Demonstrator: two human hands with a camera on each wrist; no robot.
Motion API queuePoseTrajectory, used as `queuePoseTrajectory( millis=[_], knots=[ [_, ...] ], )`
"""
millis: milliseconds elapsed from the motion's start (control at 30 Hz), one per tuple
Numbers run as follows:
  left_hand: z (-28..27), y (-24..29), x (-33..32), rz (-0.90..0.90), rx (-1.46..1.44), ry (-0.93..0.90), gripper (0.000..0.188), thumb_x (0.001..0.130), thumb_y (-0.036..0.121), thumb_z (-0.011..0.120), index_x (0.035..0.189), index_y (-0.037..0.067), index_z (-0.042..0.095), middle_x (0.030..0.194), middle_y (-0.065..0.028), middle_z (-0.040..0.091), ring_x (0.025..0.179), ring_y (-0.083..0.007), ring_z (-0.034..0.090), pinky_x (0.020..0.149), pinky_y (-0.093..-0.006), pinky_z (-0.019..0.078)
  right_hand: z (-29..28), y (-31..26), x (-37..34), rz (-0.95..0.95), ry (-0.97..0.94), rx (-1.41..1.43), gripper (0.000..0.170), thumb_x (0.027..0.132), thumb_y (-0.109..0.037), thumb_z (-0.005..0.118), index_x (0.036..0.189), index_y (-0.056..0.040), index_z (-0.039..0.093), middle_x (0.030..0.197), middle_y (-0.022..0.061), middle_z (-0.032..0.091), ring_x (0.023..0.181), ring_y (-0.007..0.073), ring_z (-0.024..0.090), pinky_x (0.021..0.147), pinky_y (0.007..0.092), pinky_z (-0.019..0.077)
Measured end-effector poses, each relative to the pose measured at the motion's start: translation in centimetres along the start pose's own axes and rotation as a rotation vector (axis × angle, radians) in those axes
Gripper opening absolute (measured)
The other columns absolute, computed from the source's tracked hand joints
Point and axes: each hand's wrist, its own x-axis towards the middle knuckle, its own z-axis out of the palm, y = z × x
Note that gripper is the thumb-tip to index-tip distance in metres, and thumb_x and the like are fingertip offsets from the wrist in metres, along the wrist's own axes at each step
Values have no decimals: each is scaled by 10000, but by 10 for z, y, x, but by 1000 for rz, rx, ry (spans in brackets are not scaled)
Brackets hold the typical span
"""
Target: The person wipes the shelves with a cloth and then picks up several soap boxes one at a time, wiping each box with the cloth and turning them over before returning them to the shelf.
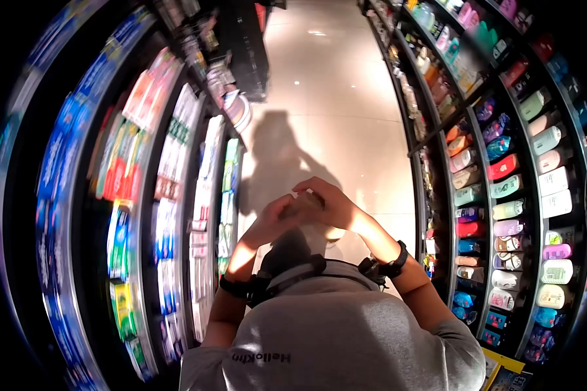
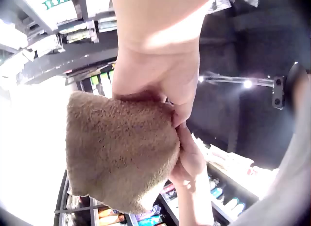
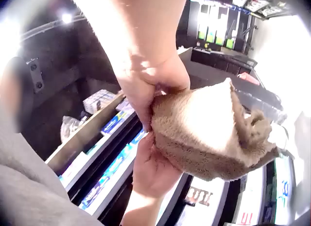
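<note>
A brown, fuzzy towel [image 2: 119, 148] hangs folded between my two hands in the left wrist view. My left hand [image 1: 270, 221] grips its upper edge, with the fingers mostly hidden behind the cloth. Close beside it, my right hand [image 1: 336, 205] holds the same towel at the corner, thumb over the edge. In the right wrist view the towel [image 3: 199, 128] spreads out to the right from both hands, its far end bunched into loose folds. Both hands are raised in front of my chest, nearly touching each other.
I stand in a shop aisle with a pale tiled floor [image 1: 332, 85]. Shelves of boxed goods [image 1: 127, 169] line the left side. Bottles [image 1: 502, 167] fill the shelves on the right. A yellow-edged item [image 1: 505, 362] is at the lower right.
</note>
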Motion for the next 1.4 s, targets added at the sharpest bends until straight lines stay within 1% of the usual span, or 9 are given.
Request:
queuePoseTrajectory(
  millis=[233,433,567,700,867,1067,1167,1300,1400],
  knots=[
    [-66,-11,216,40,43,59,182,764,137,555,879,26,468,747,-43,474,703,-101,448,634,-246,393,-151,103,127,291,-328,208,253,686,-173,659,838,-4,547,754,38,583,731,91,509,656,243,423],
    [-128,22,400,350,431,480,153,752,65,577,860,17,481,768,-53,519,754,-125,526,672,-252,428,-260,120,233,257,92,263,270,783,-212,592,942,1,543,791,5,575,720,48,507,628,194,421],
    [-126,46,518,114,39,-96,262,745,178,613,928,34,493,819,-68,538,791,-137,530,739,-266,432,-340,153,270,301,461,364,307,801,-202,565,1025,1,507,860,33,576,770,83,535,669,219,435],
    [-99,58,639,380,81,-197,461,729,138,620,1087,26,352,974,-120,478,899,-180,499,777,-302,402,-420,201,320,280,723,547,344,805,-179,555,1075,2,444,950,61,535,875,121,513,755,245,420],
    [-97,70,822,278,4,-185,396,723,64,585,1064,25,390,907,-119,517,851,-193,528,748,-291,417,-553,284,385,85,755,564,631,721,7,601,1247,-27,255,1062,76,486,1000,161,479,840,271,388],
    [-147,114,1001,202,-43,-297,166,777,44,397,886,-21,503,780,-97,529,626,-151,514,566,-268,416,-717,343,495,156,699,485,361,746,49,520,1086,1,410,930,54,551,851,93,537,744,203,425],
    [-174,99,1074,53,-49,-15,128,764,36,414,828,-25,505,627,-62,505,567,-104,481,497,-259,398,-771,363,567,235,580,417,315,699,63,470,1010,11,466,816,51,541,741,91,533,609,194,434],
    [-227,73,1181,-68,79,-11,148,761,59,435,856,-25,511,664,-79,546,615,-121,521,540,-267,424,-848,438,655,443,308,193,314,679,-46,548,984,2,491,804,64,554,763,116,516,670,254,431],
    [-267,74,1268,43,189,-226,236,747,111,503,933,-33,507,820,-168,583,789,-228,568,676,-322,441,-896,480,730,269,283,54,317,713,-163,593,989,-36,501,843,60,569,813,119,514,708,262,425]
  ],
)
